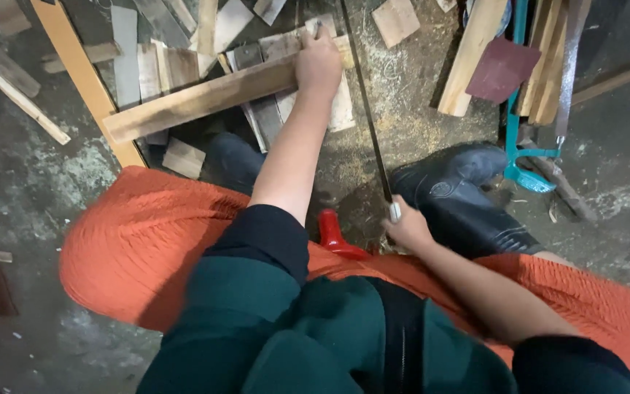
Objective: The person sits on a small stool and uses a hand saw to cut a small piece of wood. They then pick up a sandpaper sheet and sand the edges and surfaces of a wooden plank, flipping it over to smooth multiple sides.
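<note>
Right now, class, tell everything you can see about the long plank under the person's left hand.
The plank is a long, flat strip of pale, rough, unpainted wood. It lies slanted across a heap of shorter offcuts on the dusty concrete floor, its right end higher in the picture. The left hand presses down on that right end. A thin dark saw blade, held by the right hand, runs just beside it.

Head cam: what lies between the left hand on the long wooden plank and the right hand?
A thin dark metal saw blade runs from right hand up past left hand, over sawdust-strewn concrete floor; plank.
</note>
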